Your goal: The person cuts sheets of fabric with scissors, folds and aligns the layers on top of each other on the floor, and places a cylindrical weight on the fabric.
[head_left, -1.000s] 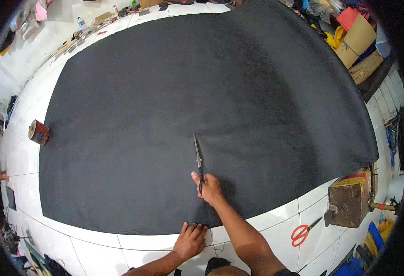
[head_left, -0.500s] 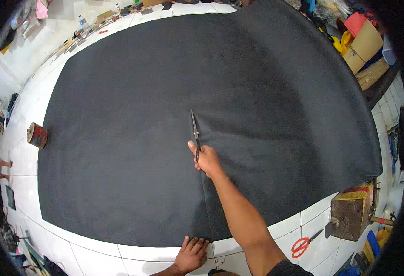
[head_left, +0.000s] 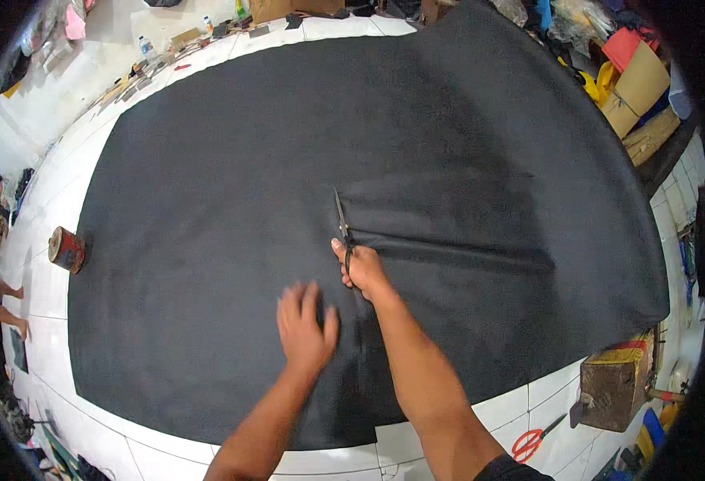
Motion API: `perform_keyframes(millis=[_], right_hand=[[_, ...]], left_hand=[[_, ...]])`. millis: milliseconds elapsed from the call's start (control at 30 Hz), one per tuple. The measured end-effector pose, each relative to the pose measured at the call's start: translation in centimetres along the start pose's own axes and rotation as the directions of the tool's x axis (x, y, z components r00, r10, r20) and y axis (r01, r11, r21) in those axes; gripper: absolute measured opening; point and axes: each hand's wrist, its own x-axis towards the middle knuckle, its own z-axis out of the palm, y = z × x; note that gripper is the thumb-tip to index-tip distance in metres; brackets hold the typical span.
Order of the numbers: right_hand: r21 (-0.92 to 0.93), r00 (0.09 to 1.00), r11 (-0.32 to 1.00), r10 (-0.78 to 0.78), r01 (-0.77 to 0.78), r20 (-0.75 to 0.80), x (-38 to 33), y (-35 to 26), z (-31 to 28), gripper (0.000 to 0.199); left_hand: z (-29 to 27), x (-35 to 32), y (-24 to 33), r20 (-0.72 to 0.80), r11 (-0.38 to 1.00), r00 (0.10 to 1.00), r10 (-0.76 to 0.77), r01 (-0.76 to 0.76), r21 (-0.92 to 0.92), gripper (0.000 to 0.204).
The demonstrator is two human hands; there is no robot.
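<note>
A large sheet of black material (head_left: pixel 208 200) is spread over the white tiled floor. Near its middle, my right hand (head_left: pixel 362 268) is wrapped round the black handles of a pair of scissors (head_left: pixel 342 220), whose blades point away from me. A cut line runs from the near edge up toward the scissors, and the sheet is creased to their right. My left hand (head_left: pixel 304 325), a little blurred, is over the sheet, nearer to me and left of the scissors, fingers spread and holding nothing.
A rusty red can (head_left: pixel 67 250) stands at the sheet's left edge. Orange-handled scissors (head_left: pixel 527 445) lie at the lower right beside a brown block (head_left: pixel 615 385). Bundled goods (head_left: pixel 637 88) are piled at the upper right. Another person's feet (head_left: pixel 14 309) show at far left.
My left hand has left the sheet's near edge and moved forward over the black material. The scissors have barely moved, and a sharper fold has risen to their right.
</note>
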Motion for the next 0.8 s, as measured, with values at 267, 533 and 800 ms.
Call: perform_keyframes(millis=[267,533,800], right_hand=[[-0.014,0.995,0.996,0.082,-0.083,-0.051,-0.6,0.0,0.9,0.052],[0.069,0.996,0.994,0.082,-0.081,-0.017,4.8,-3.3,1.3,0.054],[0.008,0.996,0.997,0.075,-0.074,-0.051,12.7,-6.7,2.1,0.055]], left_hand=[[5.9,4.7,-4.6,0.045,0.973,0.995,-0.084,0.072,0.22,0.057],[5.8,5.8,-4.2,0.093,0.972,0.988,-0.125,0.103,0.211,0.059],[5.5,6.3,-4.0,0.149,0.971,0.976,-0.159,0.127,0.204,0.058]])
